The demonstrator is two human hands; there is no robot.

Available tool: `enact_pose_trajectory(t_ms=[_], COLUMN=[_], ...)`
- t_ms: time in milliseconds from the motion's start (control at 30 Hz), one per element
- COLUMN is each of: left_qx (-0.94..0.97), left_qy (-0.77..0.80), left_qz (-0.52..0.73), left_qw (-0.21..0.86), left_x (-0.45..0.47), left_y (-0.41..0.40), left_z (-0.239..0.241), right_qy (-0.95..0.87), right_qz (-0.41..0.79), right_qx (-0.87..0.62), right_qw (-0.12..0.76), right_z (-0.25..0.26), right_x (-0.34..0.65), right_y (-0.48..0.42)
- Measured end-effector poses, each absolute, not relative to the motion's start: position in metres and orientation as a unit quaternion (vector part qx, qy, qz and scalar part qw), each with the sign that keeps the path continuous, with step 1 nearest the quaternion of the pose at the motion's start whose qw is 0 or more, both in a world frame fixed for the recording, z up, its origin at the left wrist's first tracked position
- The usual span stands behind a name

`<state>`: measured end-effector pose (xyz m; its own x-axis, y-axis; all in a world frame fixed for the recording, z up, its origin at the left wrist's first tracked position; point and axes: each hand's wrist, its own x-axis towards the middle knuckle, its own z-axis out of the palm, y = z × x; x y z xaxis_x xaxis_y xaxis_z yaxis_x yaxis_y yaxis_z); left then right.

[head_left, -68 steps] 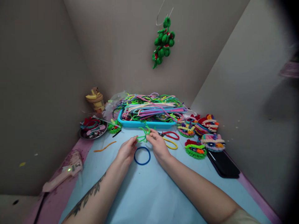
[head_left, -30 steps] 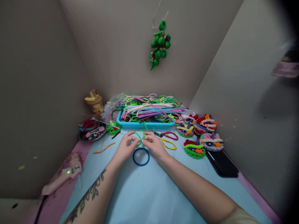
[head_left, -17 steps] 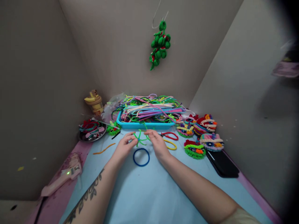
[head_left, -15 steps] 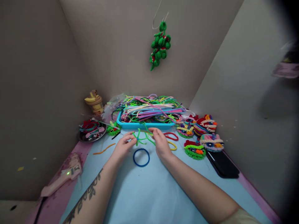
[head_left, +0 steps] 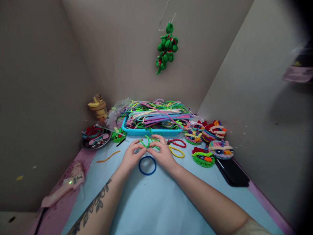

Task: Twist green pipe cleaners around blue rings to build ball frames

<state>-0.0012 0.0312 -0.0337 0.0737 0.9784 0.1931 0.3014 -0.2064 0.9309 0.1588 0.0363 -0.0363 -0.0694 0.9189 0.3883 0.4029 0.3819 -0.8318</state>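
Note:
Green pipe cleaners, bent into a branching shape, are pinched between both hands above the blue cloth. My left hand grips them from the left, thumb and fingertips closed. From the right, my right hand has its thumb and forefinger closed on the same piece, its fingertips meeting those of the left. Just below the hands lies a blue pipe-cleaner ring. Beside my right hand are a red loop and a yellow loop, partly covered by it. An orange pipe cleaner lies to the left.
A blue tray heaped with pipe cleaners stands at the back. On the right are several colourful fuzzy figures and a black phone. On the left lie a pink glue gun and a metal bowl; a cup stands behind.
My right hand has moved left and met my left hand at the green pipe cleaners. Before, the hands were apart, with green strands showing between them.

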Motion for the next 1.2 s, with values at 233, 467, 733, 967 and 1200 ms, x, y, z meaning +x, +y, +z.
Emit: enact_pose_trajectory(t_ms=[233, 467, 733, 967, 1200], left_qx=[0.652, 0.651, 0.621, 0.623, 0.636], left_qy=[0.511, 0.512, 0.477, 0.46, 0.505], left_qz=[0.437, 0.451, 0.463, 0.461, 0.441], left_qw=[0.351, 0.331, 0.415, 0.433, 0.382], left_x=[-0.002, 0.003, 0.0, 0.001, 0.002], left_y=[0.031, 0.028, 0.028, 0.029, 0.027], left_z=[-0.033, -0.03, -0.029, -0.031, -0.031], right_qy=[-0.681, -0.68, -0.683, -0.679, -0.666], right_qz=[0.308, 0.27, 0.3, 0.277, 0.27], right_qx=[-0.465, -0.477, -0.457, -0.461, -0.486], right_qw=[0.475, 0.487, 0.485, 0.5, 0.497], right_z=[-0.035, -0.034, -0.034, -0.037, -0.036], right_x=[0.161, 0.154, 0.154, 0.152, 0.151], right_y=[0.038, 0.032, 0.03, 0.032, 0.031])
